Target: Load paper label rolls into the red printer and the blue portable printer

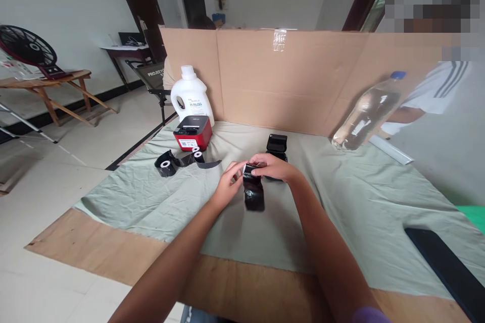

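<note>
Above the middle of the cloth, my right hand [273,165] grips a small roll of glossy black film [250,171] from its right side. A loose length of the film hangs down from it toward me. My left hand [229,180] is closed at the roll's left end, with its fingertips on the edge. Behind my right hand sits a black case [277,143] with its lid up, partly hidden by the hand. Off to the left lie several more black film rolls [166,165] with white cores, some film unwound between them.
A red and black printer-like box [194,132] stands at the back left before a white jug [192,93]. A cardboard panel [257,78] closes off the back. A clear bottle [366,113] leans at right, near another person's arm. A dark phone [443,262] lies front right.
</note>
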`<action>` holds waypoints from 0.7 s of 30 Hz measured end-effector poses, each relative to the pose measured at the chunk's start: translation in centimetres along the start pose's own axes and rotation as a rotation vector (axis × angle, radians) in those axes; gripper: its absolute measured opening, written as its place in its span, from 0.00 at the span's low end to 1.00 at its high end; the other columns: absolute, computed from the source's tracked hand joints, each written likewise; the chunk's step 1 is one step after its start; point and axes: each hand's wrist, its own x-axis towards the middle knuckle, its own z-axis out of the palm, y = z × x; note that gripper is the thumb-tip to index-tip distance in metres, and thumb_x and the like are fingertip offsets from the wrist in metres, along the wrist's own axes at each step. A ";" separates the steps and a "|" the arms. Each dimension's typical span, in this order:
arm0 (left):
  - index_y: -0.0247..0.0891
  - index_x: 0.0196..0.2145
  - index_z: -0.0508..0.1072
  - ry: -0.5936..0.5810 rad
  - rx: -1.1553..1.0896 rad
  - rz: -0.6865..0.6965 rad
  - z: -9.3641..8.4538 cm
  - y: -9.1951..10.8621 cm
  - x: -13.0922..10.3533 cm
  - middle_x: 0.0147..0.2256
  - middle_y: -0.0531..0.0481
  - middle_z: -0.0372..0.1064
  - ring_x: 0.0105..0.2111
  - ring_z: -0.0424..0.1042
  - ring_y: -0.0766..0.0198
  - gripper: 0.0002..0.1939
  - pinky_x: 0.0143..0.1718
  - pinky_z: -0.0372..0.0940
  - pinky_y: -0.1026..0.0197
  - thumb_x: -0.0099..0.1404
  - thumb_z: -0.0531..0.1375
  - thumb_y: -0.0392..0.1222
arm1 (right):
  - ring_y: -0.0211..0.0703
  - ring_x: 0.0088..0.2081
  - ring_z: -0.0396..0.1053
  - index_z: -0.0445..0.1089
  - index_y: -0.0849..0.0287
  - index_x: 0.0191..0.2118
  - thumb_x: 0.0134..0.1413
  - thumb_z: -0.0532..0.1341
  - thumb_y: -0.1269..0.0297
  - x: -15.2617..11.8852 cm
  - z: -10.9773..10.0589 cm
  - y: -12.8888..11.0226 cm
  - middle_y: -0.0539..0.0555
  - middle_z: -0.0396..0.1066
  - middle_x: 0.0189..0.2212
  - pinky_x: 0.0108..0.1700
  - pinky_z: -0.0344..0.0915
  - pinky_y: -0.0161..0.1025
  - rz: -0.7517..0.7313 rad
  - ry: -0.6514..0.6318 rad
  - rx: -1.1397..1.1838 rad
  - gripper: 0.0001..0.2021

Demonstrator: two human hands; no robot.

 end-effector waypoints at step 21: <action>0.51 0.59 0.73 -0.372 0.260 0.062 2.0 1.0 -1.3 0.54 0.45 0.66 0.38 0.71 0.62 0.22 0.43 0.69 0.61 0.68 0.60 0.43 | 0.51 0.51 0.70 0.74 0.61 0.49 0.58 0.59 0.72 0.4 -8.3 5.9 0.61 0.74 0.50 0.56 0.63 0.46 0.046 0.480 -0.776 0.14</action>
